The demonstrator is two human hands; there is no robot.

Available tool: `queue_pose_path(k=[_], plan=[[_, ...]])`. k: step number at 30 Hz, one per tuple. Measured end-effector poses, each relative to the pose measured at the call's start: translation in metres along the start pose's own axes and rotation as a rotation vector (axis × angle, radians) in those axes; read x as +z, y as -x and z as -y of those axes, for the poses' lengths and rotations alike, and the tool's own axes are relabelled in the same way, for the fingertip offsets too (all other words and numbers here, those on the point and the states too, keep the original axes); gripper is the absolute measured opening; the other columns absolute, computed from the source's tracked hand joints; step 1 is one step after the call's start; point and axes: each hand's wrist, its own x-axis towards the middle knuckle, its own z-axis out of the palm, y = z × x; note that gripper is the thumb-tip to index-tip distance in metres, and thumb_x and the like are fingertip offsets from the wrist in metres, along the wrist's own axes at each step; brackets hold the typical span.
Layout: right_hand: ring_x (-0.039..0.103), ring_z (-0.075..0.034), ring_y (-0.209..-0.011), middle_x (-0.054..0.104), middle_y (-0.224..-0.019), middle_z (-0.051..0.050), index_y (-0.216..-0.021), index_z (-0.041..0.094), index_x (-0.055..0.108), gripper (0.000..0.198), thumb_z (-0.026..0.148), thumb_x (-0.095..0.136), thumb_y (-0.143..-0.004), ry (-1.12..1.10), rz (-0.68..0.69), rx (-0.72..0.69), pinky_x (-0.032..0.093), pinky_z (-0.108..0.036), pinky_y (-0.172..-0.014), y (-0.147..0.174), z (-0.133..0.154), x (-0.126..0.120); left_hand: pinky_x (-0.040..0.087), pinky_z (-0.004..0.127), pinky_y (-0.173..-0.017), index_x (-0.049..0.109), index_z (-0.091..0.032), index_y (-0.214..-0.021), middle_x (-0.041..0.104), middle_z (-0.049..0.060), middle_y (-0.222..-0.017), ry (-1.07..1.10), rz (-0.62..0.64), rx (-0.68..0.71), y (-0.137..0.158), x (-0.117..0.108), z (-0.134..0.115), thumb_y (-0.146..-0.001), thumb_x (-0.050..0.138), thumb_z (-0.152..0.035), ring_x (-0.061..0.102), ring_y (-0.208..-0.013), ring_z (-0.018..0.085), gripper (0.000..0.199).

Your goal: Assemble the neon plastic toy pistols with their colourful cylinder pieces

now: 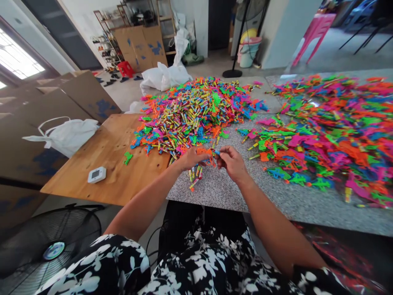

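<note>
My left hand (189,159) is closed on an orange plastic toy gun (204,152) with a lattice pattern, held just above the granite tabletop. My right hand (233,164) pinches a small blue-ended tube (217,152) at the front of the toy gun; whether the tube sits inside it I cannot tell. Below the left hand lie several loose printed tubes (195,174). Right behind both hands rises a large heap of small tubes (187,108), mixed with pink, orange, green and blue toy guns.
Toy guns, many with tubes, form a wide spread (319,139) on the right. A wooden board (123,123) at left bears a white device (97,175) and a green toy gun (127,157). White bags (72,133), cartons (67,98) and a floor fan (52,250) stand around.
</note>
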Motion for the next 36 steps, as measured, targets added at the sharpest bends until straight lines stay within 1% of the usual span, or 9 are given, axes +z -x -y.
queue_pose_path(k=[3, 7, 10, 18, 21, 29, 32, 34, 36], plan=[[0.055, -0.011, -0.052, 0.065, -0.071, 0.005, -0.104, 0.022, 0.065, 0.037, 0.043, 0.076, -0.075, 0.043, 0.022, -0.008, 0.051, -0.026, -0.047, 0.001, -0.001, 0.002, 0.06, 0.028, -0.063, 0.064, -0.015, -0.095, 0.071, 0.004, -0.081, 0.027, 0.032, -0.002, 0.001, 0.003, 0.001, -0.085, 0.077, -0.057, 0.069, -0.068, 0.014, 0.046], [0.05, -0.011, -0.049, 0.056, -0.059, 0.007, -0.098, 0.021, 0.068, 0.034, 0.043, 0.077, -0.074, 0.051, -0.012, 0.021, 0.047, -0.025, -0.045, -0.001, -0.001, -0.002, 0.051, 0.022, -0.054, 0.063, -0.016, -0.101, 0.063, -0.002, -0.071, -0.051, 0.029, 0.04, 0.005, 0.004, -0.002, -0.088, 0.075, -0.049, 0.06, -0.055, 0.01, 0.038], [0.047, -0.011, -0.044, 0.053, -0.052, 0.008, -0.096, 0.021, 0.067, 0.031, 0.042, 0.077, -0.076, 0.113, -0.001, 0.019, 0.043, -0.024, -0.042, -0.002, 0.001, -0.005, 0.047, 0.02, -0.051, 0.065, -0.017, -0.11, 0.057, -0.005, -0.069, -0.099, 0.061, 0.067, 0.006, 0.004, -0.004, -0.092, 0.069, -0.052, 0.054, -0.052, 0.008, 0.04], [0.043, -0.011, -0.04, 0.05, -0.048, 0.008, -0.084, 0.023, 0.064, 0.031, 0.049, 0.079, -0.078, 0.162, 0.066, 0.001, 0.036, -0.024, -0.037, -0.001, 0.009, -0.008, 0.038, 0.021, -0.05, 0.059, -0.018, -0.093, 0.055, -0.004, -0.065, -0.296, 0.234, 0.079, 0.01, -0.004, -0.01, -0.097, 0.061, -0.063, 0.049, -0.052, 0.008, 0.045], [0.043, -0.011, -0.041, 0.05, -0.049, 0.008, -0.085, 0.022, 0.064, 0.033, 0.049, 0.08, -0.078, 0.153, 0.114, 0.019, 0.035, -0.025, -0.037, -0.004, 0.01, -0.009, 0.04, 0.022, -0.052, 0.058, -0.018, -0.092, 0.057, -0.002, -0.071, -0.281, 0.296, 0.088, 0.01, -0.006, -0.013, -0.096, 0.062, -0.063, 0.05, -0.055, 0.008, 0.045], [0.042, -0.01, -0.043, 0.045, -0.052, 0.01, -0.085, 0.024, 0.06, 0.035, 0.053, 0.08, -0.08, 0.113, 0.18, 0.011, 0.033, -0.024, -0.039, -0.002, 0.012, -0.005, 0.044, 0.022, -0.056, 0.061, -0.018, -0.087, 0.056, -0.002, -0.068, -0.293, 0.315, 0.053, 0.006, -0.011, -0.012, -0.094, 0.064, -0.063, 0.052, -0.058, 0.01, 0.045], [0.042, -0.01, -0.044, 0.046, -0.055, 0.009, -0.088, 0.025, 0.062, 0.035, 0.054, 0.08, -0.08, 0.1, 0.222, 0.028, 0.032, -0.023, -0.04, 0.001, 0.018, 0.001, 0.046, 0.024, -0.056, 0.065, -0.019, -0.085, 0.059, -0.001, -0.067, -0.31, 0.395, 0.026, 0.006, -0.005, -0.009, -0.091, 0.067, -0.063, 0.054, -0.056, 0.011, 0.044], [0.039, -0.009, -0.043, 0.046, -0.053, 0.009, -0.088, 0.025, 0.063, 0.033, 0.053, 0.08, -0.08, 0.164, 0.195, 0.012, 0.03, -0.022, -0.039, 0.002, 0.027, 0.003, 0.046, 0.024, -0.056, 0.066, -0.019, -0.084, 0.061, 0.0, -0.067, -0.282, 0.452, -0.001, 0.006, -0.001, -0.007, -0.091, 0.067, -0.064, 0.056, -0.056, 0.011, 0.045], [0.037, -0.009, -0.043, 0.046, -0.051, 0.009, -0.088, 0.024, 0.064, 0.03, 0.049, 0.08, -0.082, 0.23, 0.131, -0.044, 0.028, -0.022, -0.039, 0.002, 0.036, 0.0, 0.047, 0.024, -0.057, 0.067, -0.019, -0.086, 0.063, 0.0, -0.069, -0.225, 0.437, -0.003, 0.008, 0.0, -0.007, -0.091, 0.066, -0.066, 0.057, -0.058, 0.011, 0.048]])
